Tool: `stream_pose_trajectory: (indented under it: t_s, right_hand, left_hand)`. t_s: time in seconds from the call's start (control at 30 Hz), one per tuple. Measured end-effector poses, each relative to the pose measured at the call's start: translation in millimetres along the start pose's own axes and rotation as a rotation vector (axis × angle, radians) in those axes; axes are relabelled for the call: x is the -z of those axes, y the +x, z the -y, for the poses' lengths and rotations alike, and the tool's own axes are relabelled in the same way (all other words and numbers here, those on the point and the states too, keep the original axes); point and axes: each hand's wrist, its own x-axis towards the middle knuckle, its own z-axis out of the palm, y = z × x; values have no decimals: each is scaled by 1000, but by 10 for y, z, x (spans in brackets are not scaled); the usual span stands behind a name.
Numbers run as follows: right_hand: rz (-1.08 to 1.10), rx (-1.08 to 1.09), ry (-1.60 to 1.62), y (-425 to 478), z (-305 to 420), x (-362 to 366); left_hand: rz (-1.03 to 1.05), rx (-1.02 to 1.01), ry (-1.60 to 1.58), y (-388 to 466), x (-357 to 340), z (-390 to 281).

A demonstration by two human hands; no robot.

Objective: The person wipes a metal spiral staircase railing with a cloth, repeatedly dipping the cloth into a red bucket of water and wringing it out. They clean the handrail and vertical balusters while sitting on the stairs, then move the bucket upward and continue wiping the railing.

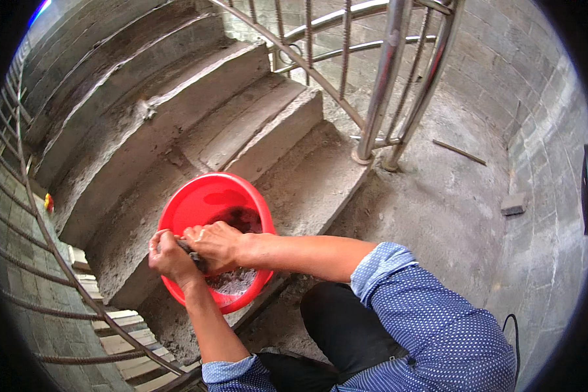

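Observation:
A round red plastic basin (190, 202) stands on a rough concrete step. Murky water with grey foam (231, 285) lies in its lower part. Over the basin both hands grip a dark, wet-looking cloth (194, 256), bunched between them. My left hand (170, 258) closes on it from the left, above the basin's near left rim. My right hand (219, 248), wet with some suds on its knuckles, is closed against the cloth from the right. The fingers hide most of the cloth, so its shape cannot be made out.
Concrete stairs (127, 142) rise to the far left. Shiny metal railing posts (383, 83) stand at the step's right end. Along the left side runs a rebar railing (54, 252). A thin rod (458, 152) and a grey block (513, 204) lie on the floor.

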Motion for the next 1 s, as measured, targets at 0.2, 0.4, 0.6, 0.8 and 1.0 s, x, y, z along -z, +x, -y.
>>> stream_pose_trajectory:
  t_s: [0.2, 0.4, 0.6, 0.8, 1.0]
  right_hand:
    - [-303, 29, 120, -8, 3, -19]
    - [-340, 187, 465, -30, -63, 151]
    - [-593, 17, 766, -55, 119, 280]
    - [-509, 16, 769, -114, -90, 492]
    - [-776, -252, 748, -95, -450, 673]
  left_hand:
    - [-54, 129, -177, 268, 145, 42]
    - [69, 290, -331, 138, 219, -460]
    - [515, 179, -290, -40, 222, -399]
    - [556, 207, -344, -247, 176, -628]
    - [346, 160, -331, -208, 42, -730]
